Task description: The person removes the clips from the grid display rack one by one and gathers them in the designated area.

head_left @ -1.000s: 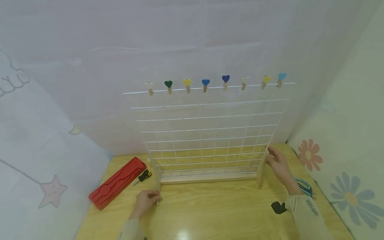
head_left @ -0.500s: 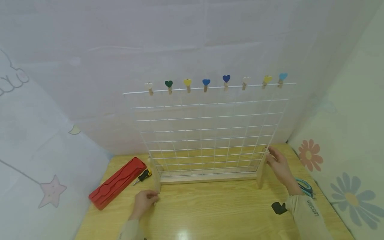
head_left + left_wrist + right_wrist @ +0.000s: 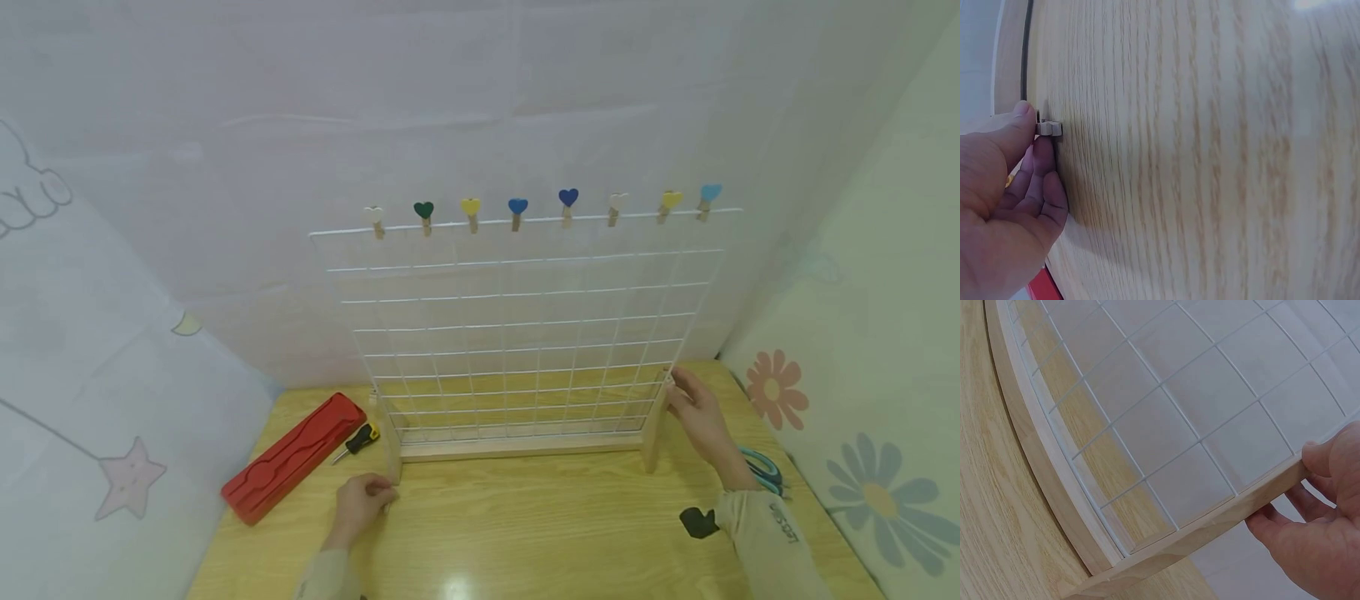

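A white wire grid panel stands upright in a wooden base. Along its top wire sit several small clothespins with coloured hearts, among them a green one and a light blue one. Just in front of the base's left end, my left hand pinches a small wooden clothespin between thumb and finger, close over the tabletop. My right hand grips the upper end of the base's right wooden side piece, thumb on the near edge and fingers underneath in the right wrist view.
To the left lie a red plastic tray and a black-and-yellow screwdriver. Beside my right forearm are teal-handled scissors and a small black object. Fabric-covered walls enclose the wooden table at the back and sides.
My left hand has shifted slightly left with the clothespin, away from the base's left foot. My right hand keeps its hold on the side piece.
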